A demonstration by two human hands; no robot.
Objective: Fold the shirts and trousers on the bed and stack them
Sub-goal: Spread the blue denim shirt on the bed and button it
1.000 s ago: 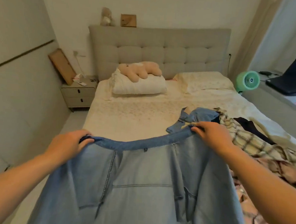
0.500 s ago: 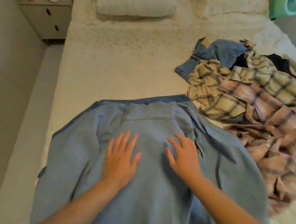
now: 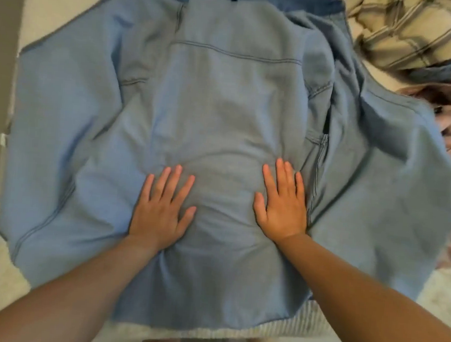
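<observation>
On top of the pale cream bed [image 3: 444, 301] lies one big light blue denim shirt [image 3: 224, 96], spread out flat with its back up. Two bare hands press on its middle, side by side: the left hand [image 3: 162, 212] and the right hand [image 3: 282, 207], both flat with straight fingers, holding nothing. Beside the shirt, at the top right, lies one cream checked shirt [image 3: 407, 31], crumpled
</observation>
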